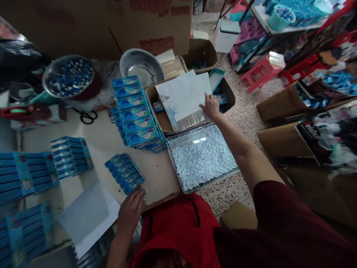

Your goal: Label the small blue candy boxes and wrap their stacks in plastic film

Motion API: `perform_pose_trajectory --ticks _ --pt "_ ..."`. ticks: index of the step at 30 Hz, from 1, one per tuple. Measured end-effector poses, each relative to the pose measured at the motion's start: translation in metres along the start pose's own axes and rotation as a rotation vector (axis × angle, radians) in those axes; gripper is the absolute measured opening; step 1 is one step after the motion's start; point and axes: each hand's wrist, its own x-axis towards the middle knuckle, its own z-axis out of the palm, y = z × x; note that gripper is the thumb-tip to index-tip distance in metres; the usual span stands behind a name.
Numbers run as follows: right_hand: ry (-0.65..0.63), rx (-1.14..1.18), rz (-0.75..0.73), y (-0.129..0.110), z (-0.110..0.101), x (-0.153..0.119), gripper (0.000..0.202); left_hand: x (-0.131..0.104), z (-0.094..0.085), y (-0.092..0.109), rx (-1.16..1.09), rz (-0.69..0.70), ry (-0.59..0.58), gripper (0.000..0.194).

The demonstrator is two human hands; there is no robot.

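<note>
1. The right hand is stretched far out and its fingers are closed on the near right corner of a silver sheet.
2. This sheet is held over an open cardboard box standing on the floor, to the right of the bench.
3. Just near of the box, a metal tray full of small white pellets is seen, partly over the right edge of the bench.
4. The left hand is laid flat on the near edge of the bench, its fingers together, nothing being held.
5. Just far of this hand a fanned stack of blue cards is lying.
6. A taller pile of blue packets is placed left of the box.
</note>
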Motion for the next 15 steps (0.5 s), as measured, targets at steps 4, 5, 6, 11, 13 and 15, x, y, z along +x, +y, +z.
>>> perform_pose_trajectory --ticks 4,5,6,11,13,15 --pt "0.023 0.054 0.184 -0.020 0.024 0.027 0.120 0.008 0.009 0.012 0.040 -0.008 0.005 0.035" --pt "0.027 0.070 0.228 -0.024 0.029 0.032 0.123 0.011 0.011 0.015 0.044 -0.012 0.008 0.035" --pt "0.031 0.097 0.265 -0.028 0.032 0.036 0.123 0.014 0.013 0.018 0.047 -0.016 0.010 0.034" --pt "0.044 0.218 0.375 -0.032 0.024 0.045 0.094 0.026 0.019 0.029 0.045 0.020 0.020 0.033" --pt "0.034 0.233 0.399 -0.028 0.014 0.048 0.083 0.029 0.019 0.031 0.039 0.020 0.013 0.033" --pt "0.015 0.271 0.407 -0.021 0.003 0.053 0.069 0.030 0.018 0.031 0.048 0.014 -0.007 0.033"
